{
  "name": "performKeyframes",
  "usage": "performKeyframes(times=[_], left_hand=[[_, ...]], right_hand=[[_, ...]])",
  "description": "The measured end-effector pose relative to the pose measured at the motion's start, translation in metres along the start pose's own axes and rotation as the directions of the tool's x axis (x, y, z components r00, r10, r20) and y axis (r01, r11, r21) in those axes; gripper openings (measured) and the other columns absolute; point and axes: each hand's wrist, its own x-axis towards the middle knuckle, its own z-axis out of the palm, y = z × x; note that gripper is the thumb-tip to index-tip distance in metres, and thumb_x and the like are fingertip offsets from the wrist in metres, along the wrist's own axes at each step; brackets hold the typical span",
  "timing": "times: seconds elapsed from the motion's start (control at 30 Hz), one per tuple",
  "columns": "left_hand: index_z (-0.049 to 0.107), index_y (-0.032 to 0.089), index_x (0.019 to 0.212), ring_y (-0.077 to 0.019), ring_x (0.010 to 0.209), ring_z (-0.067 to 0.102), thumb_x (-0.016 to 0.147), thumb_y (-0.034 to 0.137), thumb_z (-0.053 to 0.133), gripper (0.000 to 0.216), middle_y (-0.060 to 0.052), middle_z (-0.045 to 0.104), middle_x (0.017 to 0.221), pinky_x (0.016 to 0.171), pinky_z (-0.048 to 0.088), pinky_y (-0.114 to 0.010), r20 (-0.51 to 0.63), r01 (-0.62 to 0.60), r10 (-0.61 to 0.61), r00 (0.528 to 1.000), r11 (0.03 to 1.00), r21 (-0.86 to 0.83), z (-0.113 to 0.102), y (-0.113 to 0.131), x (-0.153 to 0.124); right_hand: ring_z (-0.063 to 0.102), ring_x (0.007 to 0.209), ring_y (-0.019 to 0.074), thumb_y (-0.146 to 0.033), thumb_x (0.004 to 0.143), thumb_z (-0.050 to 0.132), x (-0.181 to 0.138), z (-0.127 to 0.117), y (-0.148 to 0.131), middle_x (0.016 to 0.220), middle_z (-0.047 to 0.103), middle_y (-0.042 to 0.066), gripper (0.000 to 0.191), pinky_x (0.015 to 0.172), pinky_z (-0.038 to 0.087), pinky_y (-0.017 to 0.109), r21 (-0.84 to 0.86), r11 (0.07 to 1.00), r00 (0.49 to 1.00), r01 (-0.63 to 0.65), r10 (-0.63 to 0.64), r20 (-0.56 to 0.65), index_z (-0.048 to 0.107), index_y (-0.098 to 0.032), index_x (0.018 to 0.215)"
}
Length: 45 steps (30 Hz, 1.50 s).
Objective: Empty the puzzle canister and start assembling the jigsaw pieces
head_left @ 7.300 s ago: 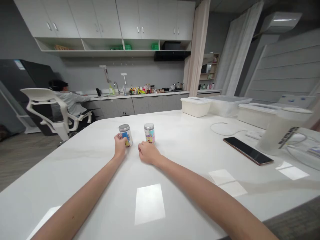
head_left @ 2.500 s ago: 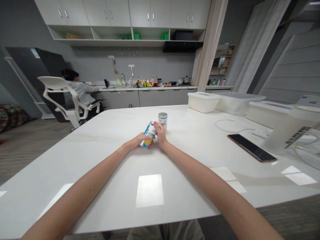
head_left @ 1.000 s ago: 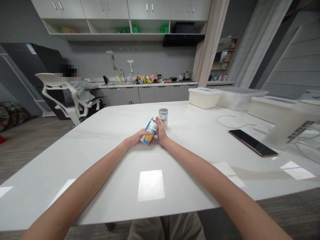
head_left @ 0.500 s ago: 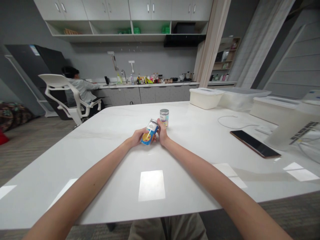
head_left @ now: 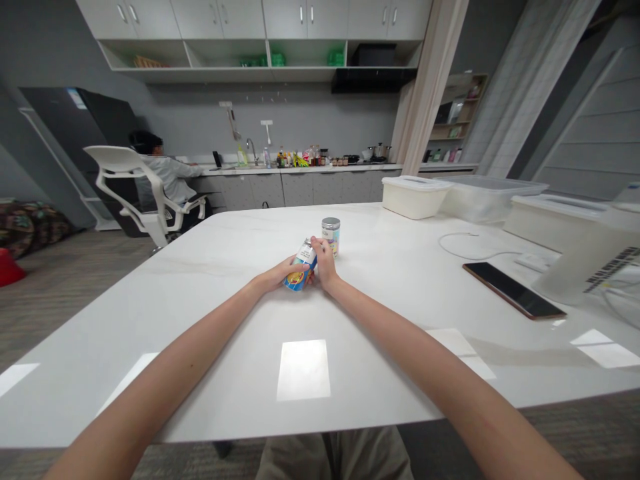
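Observation:
My left hand [head_left: 283, 273] is wrapped round the lower body of a blue can [head_left: 295, 279] that has a white label and a yellow picture, its thumb across the front. The can leans with its top to the right, just above or on the table; I cannot tell if it touches. My right hand [head_left: 326, 264] is closed at the can's right side, with fingers up by its silver top, which they partly hide. Right behind that hand a second can [head_left: 331, 231] with a silver top and pale label stands upright, its lower part partly covered.
On the right of the white table [head_left: 225, 400] lie a dark phone [head_left: 513, 289] and a white cable [head_left: 463, 257]. Lidded plastic boxes [head_left: 415, 200] and a translucent container [head_left: 583, 260] stand there too. Beyond the table, a person [head_left: 167, 175] sits in a white chair [head_left: 117, 167] by the counter.
My right hand's fingers have risen over the can's silver top. My left thumb reaches further across the can's front. The view has shifted slightly.

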Motion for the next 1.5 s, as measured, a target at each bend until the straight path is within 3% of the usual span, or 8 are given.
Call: performKeyframes(times=[0.3, 0.53, 0.73, 1.2, 1.4, 1.5], left_hand=[[0.057, 0.01, 0.1, -0.0167, 0.061, 0.064, 0.066, 0.038, 0.072, 0.046, -0.01, 0.07, 0.077, 0.055, 0.049, -0.024, 0.026, 0.023, -0.023, 0.999, 1.0, -0.009, -0.005, -0.001, 0.001], [0.057, 0.01, 0.098, -0.0187, 0.059, 0.064, 0.061, 0.039, 0.072, 0.049, -0.01, 0.07, 0.074, 0.051, 0.047, -0.025, 0.065, 0.052, -0.051, 0.997, 0.999, -0.001, -0.007, 0.0, -0.001], [0.055, 0.012, 0.102, -0.0163, 0.061, 0.063, 0.067, 0.043, 0.074, 0.05, -0.007, 0.069, 0.075, 0.055, 0.049, -0.024, -0.02, 0.014, -0.014, 1.0, 0.999, 0.03, 0.002, 0.0, 0.002], [0.058, 0.012, 0.109, -0.017, 0.069, 0.064, 0.066, 0.051, 0.076, 0.061, -0.004, 0.07, 0.078, 0.067, 0.051, -0.026, -0.182, -0.088, 0.124, 0.975, 0.977, 0.193, 0.008, -0.006, 0.01], [0.057, 0.012, 0.112, -0.0234, 0.089, 0.067, 0.058, 0.049, 0.081, 0.07, -0.01, 0.071, 0.102, 0.079, 0.053, -0.031, -0.218, -0.121, 0.183, 0.959, 0.955, 0.27, 0.007, -0.008, 0.017], [0.056, 0.012, 0.116, -0.0269, 0.1, 0.065, 0.055, 0.046, 0.082, 0.074, -0.012, 0.07, 0.11, 0.087, 0.052, -0.035, -0.221, -0.132, 0.202, 0.954, 0.947, 0.293, 0.006, -0.009, 0.018]], right_hand=[[0.056, 0.072, 0.0143, -0.049, 0.076, 0.062, 0.001, -0.004, 0.003, 0.075, 0.059, -0.002, 0.028, 0.066, 0.044, 0.026, -0.003, 0.985, 0.984, 0.171, -0.171, -0.049, 0.055, -0.023, 0.084], [0.056, 0.072, 0.0149, -0.054, 0.077, 0.056, 0.009, -0.008, 0.004, 0.075, 0.06, 0.0, 0.032, 0.066, 0.045, 0.027, 0.029, 0.992, 0.986, 0.125, -0.12, -0.119, 0.057, -0.022, 0.081], [0.055, 0.076, 0.0148, -0.05, 0.079, 0.055, 0.01, -0.005, 0.01, 0.072, 0.06, -0.002, 0.029, 0.074, 0.045, 0.026, -0.009, 0.996, 0.991, 0.085, -0.085, -0.108, 0.057, -0.022, 0.07], [0.063, 0.096, 0.0189, -0.053, 0.087, 0.044, 0.019, -0.009, 0.024, 0.098, 0.069, 0.003, 0.039, 0.079, 0.051, 0.03, -0.02, 1.0, 0.99, 0.006, -0.009, -0.14, 0.065, -0.02, 0.093], [0.064, 0.091, 0.0187, -0.051, 0.088, 0.041, 0.019, -0.009, 0.02, 0.101, 0.068, 0.005, 0.04, 0.067, 0.051, 0.027, -0.023, 0.997, 0.985, -0.071, 0.067, -0.156, 0.064, -0.019, 0.097], [0.064, 0.095, 0.0189, -0.051, 0.088, 0.041, 0.019, -0.008, 0.021, 0.103, 0.068, 0.005, 0.04, 0.068, 0.052, 0.027, -0.009, 0.997, 0.986, -0.082, 0.08, -0.146, 0.063, -0.02, 0.097]])
